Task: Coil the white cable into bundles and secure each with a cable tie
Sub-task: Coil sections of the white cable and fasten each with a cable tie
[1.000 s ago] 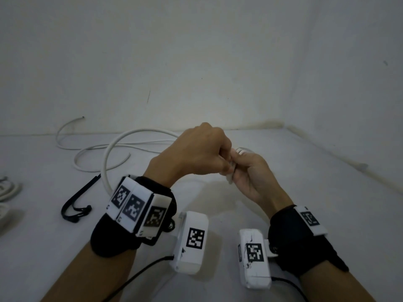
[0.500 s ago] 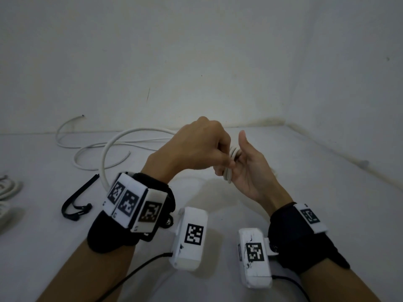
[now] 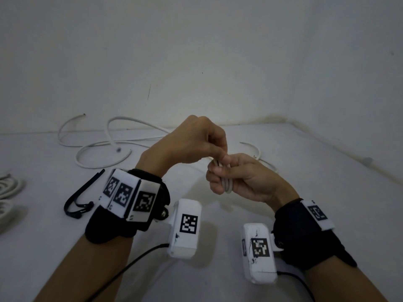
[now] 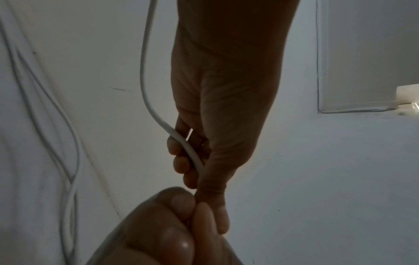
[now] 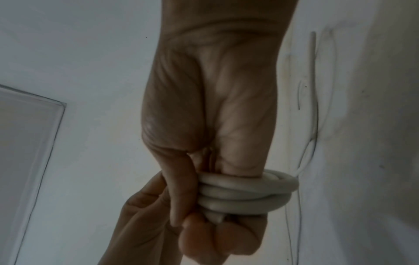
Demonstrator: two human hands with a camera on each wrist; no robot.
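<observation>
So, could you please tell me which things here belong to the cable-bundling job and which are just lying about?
Job in hand:
- coil gripped by the right hand
- left hand pinching the cable
- loose cable
- black cable tie

Lying about:
- white bundle at the left edge, possibly already done

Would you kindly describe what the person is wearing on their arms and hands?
The forearms are bare, with no sleeves or gloves. The left hand and right hand each have a black wrist wrap carrying white blocks with black square-patterned markers, plus a white boxy camera unit trailing a black cable.
</observation>
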